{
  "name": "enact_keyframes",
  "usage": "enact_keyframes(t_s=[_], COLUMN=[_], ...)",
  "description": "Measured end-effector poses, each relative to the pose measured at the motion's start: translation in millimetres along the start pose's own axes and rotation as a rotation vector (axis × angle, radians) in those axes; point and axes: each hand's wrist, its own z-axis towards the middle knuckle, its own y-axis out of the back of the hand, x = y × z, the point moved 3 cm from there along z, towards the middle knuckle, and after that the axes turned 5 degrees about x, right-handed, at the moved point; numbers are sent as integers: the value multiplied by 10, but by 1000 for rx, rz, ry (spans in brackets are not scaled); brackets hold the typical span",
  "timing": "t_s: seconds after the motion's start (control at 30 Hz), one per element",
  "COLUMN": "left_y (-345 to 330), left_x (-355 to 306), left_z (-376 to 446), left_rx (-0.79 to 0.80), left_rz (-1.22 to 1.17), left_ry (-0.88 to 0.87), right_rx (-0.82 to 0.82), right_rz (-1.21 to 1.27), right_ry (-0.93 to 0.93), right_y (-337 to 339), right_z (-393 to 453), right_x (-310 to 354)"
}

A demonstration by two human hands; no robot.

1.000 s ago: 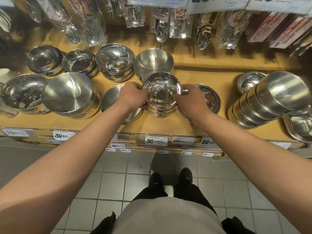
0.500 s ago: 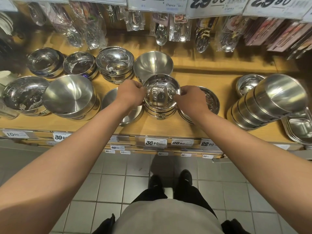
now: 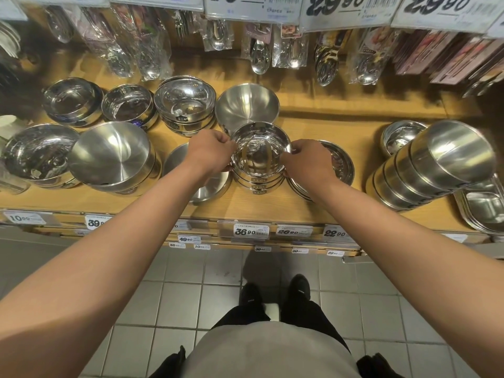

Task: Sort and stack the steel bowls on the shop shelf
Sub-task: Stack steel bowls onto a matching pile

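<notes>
A short stack of shiny steel bowls [image 3: 260, 156] stands near the middle of the wooden shelf [image 3: 341, 129]. My left hand [image 3: 210, 152] grips the left rim of the stack's top bowl. My right hand [image 3: 306, 159] grips its right rim, fingers curled over the edge. A flat steel dish [image 3: 180, 165] lies partly under my left hand. Under my right wrist sits a stack of shallow plates [image 3: 341, 165]. A matte bowl [image 3: 246, 105] stands just behind the held stack.
Left of the hands are more bowl stacks [image 3: 185, 102], a large matte bowl [image 3: 111, 154] and shiny bowls [image 3: 35, 154]. A leaning stack of deep bowls [image 3: 436, 165] and trays [image 3: 485, 205] fill the right. Packaged spoons [image 3: 259, 53] hang above. Price tags [image 3: 251, 231] line the shelf edge.
Both hands stay on the top bowl's rim and hardly move. The camera has tilted slightly, so the shelf sits a little lower in view.
</notes>
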Motion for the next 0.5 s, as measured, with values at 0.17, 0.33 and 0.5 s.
enact_keyframes(t_s=[0.17,0.33,0.5], left_y=[-7,-11,-21], left_x=[-5,-9,-9], left_z=[-15,-27,-27], left_rx=[-2,-2,1], left_rz=[1,-3,-14], left_ry=[6,17,21], right_rx=[-2,1,4], right_rz=[11,-9,15], right_ry=[1,1,0], right_y=[0,10,-1], right_z=[-6,4,16], right_x=[0,10,-10])
